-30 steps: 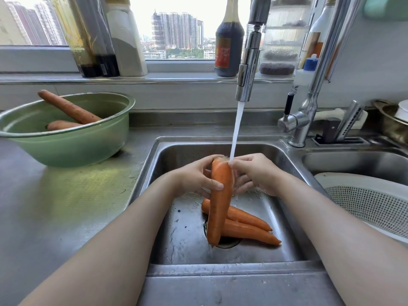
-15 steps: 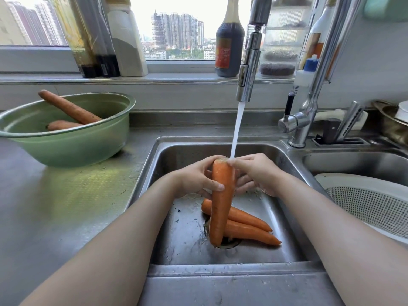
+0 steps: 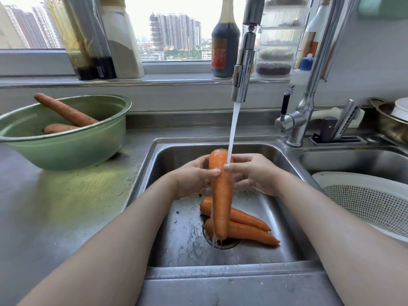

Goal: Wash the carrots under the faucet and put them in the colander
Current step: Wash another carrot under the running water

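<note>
I hold a long orange carrot [image 3: 220,195] upright over the sink [image 3: 167,217], thick end up. My left hand [image 3: 194,175] grips it from the left, thumb across its front. From the right, my right hand [image 3: 254,173] holds its upper part with the fingers curled round it. Water from the faucet head [image 3: 244,69] hits the carrot's top right side and runs off its tip. Two wet carrots [image 3: 247,226] lie across the drain below. Two dirty carrots [image 3: 66,113] sit in the green bowl [image 3: 66,149] on the left. The white colander [image 3: 375,202] stands in the right basin.
Bottles and jars [image 3: 106,40] line the windowsill behind the sink. The faucet base and lever [image 3: 295,122] stand right of the basin, with a knife holder [image 3: 335,131] beside them. A metal pot [image 3: 390,120] sits at the far right.
The carrot has slid up a little between my hands, so its thick end now stands above my fingers. The water now strikes its upper right side.
</note>
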Demonstrator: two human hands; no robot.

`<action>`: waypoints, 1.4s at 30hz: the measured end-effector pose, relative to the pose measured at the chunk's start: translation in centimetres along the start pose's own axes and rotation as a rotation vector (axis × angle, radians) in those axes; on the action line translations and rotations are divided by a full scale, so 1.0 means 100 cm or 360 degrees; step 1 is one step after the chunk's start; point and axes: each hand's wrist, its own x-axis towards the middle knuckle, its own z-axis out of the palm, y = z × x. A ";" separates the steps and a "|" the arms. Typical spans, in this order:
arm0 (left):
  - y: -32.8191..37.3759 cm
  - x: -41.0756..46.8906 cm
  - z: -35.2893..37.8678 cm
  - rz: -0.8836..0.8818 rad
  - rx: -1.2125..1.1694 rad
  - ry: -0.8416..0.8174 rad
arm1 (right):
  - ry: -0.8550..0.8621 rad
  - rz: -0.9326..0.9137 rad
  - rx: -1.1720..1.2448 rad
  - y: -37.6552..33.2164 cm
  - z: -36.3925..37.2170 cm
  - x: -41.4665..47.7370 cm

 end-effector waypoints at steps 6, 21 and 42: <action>0.000 0.000 -0.001 0.0090 -0.0076 -0.0061 | -0.0004 -0.0019 0.0125 -0.002 -0.003 0.000; 0.002 0.000 0.003 0.0196 -0.0104 0.0023 | -0.0019 -0.0017 0.0228 -0.006 0.001 0.001; 0.005 0.003 0.012 0.0239 -0.0419 0.0127 | -0.0154 0.0286 0.0479 -0.001 -0.004 0.003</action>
